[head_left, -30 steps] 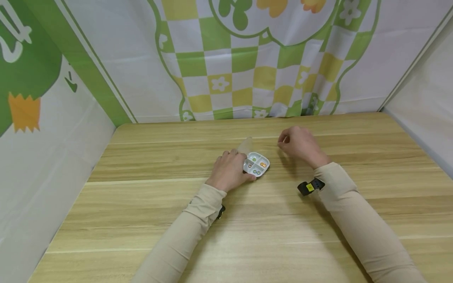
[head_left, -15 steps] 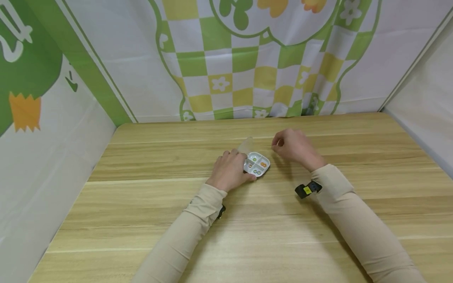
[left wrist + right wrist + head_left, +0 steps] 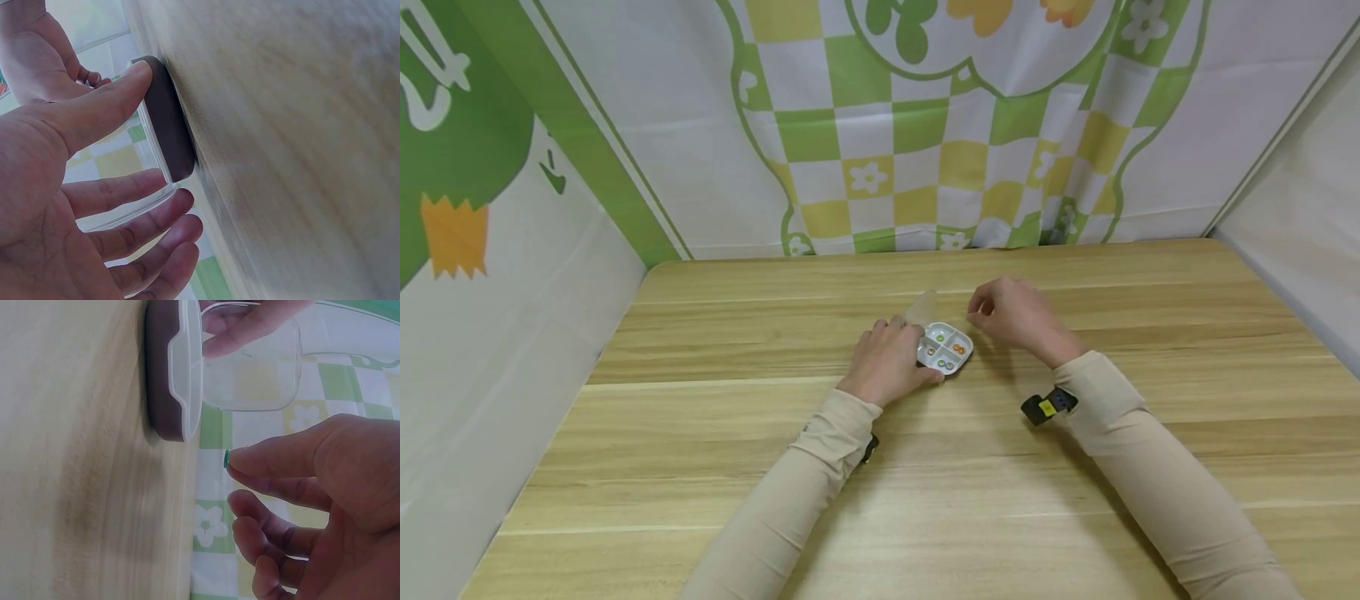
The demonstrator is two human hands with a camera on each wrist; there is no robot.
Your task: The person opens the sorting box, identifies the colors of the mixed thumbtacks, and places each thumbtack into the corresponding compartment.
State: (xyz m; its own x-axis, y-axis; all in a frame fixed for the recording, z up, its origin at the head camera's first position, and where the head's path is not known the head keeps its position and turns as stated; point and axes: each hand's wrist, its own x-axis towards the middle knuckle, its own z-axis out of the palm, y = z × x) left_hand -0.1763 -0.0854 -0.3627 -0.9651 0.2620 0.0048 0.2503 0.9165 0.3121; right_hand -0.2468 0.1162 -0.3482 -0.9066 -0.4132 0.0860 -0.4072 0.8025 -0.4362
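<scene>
A small white pill box (image 3: 946,357) with four compartments lies on the table; several tiny green, orange and other ring-like pieces sit inside. Its clear lid (image 3: 259,375) stands open at the far side, and its base (image 3: 167,119) is dark. My left hand (image 3: 886,360) holds the box from the left, thumb on the near side and index finger at the rim, covering part of it. Just right of the box, my right hand (image 3: 1017,317) is raised above the table. Its thumb and index finger pinch a small green round piece (image 3: 226,459), seen edge-on; the other fingers curl loosely.
The wooden table (image 3: 737,467) runs back to a green, white and yellow checked curtain (image 3: 917,167). A white cloth wall (image 3: 490,350) borders it on the left. A black strap (image 3: 1048,406) hangs at the right wrist.
My right hand has moved left, closer to the pill box, still pinching. My left hand and the box have stayed in place.
</scene>
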